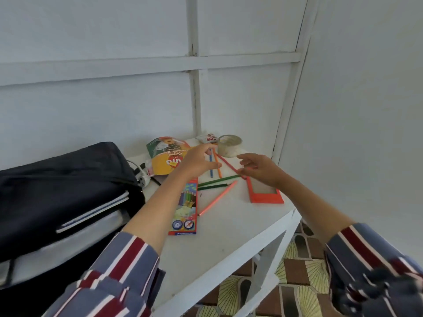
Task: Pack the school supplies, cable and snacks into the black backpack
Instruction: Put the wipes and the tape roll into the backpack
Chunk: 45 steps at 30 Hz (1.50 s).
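Note:
The black backpack (pixel 68 191) lies open at the left of the white table (pixel 217 243), with a notebook (pixel 96 211) sticking out of it. Several coloured pencils are scattered mid-table: blue (pixel 211 167), orange (pixel 218 168), two green (pixel 217 180) and a pink one (pixel 217 199). A pencil box (pixel 185 209) lies beside my left forearm. My left hand (pixel 199 162) hovers over the blue and orange pencils with fingers apart. My right hand (pixel 259 169) pinches the near end of a red pencil (pixel 226 163). A snack bag (pixel 166 154) and a white charger cable (pixel 143 176) lie by the backpack.
A roll of tape (pixel 229 145) and a small snack packet (pixel 207 138) sit at the back near the wall corner. An orange-framed slate (pixel 265 193) lies under my right wrist. The table edge runs diagonally at the right, above a tiled floor (pixel 297 282).

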Each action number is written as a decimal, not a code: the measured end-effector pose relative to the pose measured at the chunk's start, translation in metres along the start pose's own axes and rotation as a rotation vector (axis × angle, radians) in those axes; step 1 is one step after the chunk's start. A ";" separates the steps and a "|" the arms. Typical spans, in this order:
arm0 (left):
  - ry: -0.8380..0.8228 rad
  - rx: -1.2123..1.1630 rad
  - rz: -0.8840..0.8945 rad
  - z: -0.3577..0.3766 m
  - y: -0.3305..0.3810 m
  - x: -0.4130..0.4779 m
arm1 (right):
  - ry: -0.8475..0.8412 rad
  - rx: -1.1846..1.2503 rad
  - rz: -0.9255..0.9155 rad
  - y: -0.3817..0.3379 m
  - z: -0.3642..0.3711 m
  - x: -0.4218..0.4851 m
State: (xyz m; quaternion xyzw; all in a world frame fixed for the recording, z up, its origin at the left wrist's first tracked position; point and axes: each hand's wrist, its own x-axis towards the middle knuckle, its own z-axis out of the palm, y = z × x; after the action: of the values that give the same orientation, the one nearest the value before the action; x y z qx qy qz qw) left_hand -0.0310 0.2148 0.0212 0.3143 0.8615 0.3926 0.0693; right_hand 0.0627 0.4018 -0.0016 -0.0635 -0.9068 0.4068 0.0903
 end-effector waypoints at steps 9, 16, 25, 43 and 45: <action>-0.006 -0.108 -0.122 0.033 -0.003 0.084 | 0.002 0.015 0.011 0.060 -0.035 0.087; -0.059 -0.098 -0.187 0.049 -0.035 0.153 | -0.041 0.093 0.069 0.095 -0.033 0.163; -0.106 -0.117 -0.178 0.065 -0.061 0.199 | -0.216 0.121 0.023 0.119 -0.021 0.215; 0.084 -0.133 -0.035 0.019 -0.017 0.112 | -0.084 0.245 -0.240 0.047 -0.028 0.148; 0.112 -0.117 -0.053 0.011 -0.016 0.086 | -0.101 0.276 -0.267 0.034 -0.019 0.131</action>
State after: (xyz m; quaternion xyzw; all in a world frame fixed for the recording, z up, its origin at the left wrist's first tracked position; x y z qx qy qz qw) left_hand -0.1029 0.2653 0.0132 0.2642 0.8477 0.4574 0.0498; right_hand -0.0598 0.4628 -0.0001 0.0907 -0.8461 0.5145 0.1055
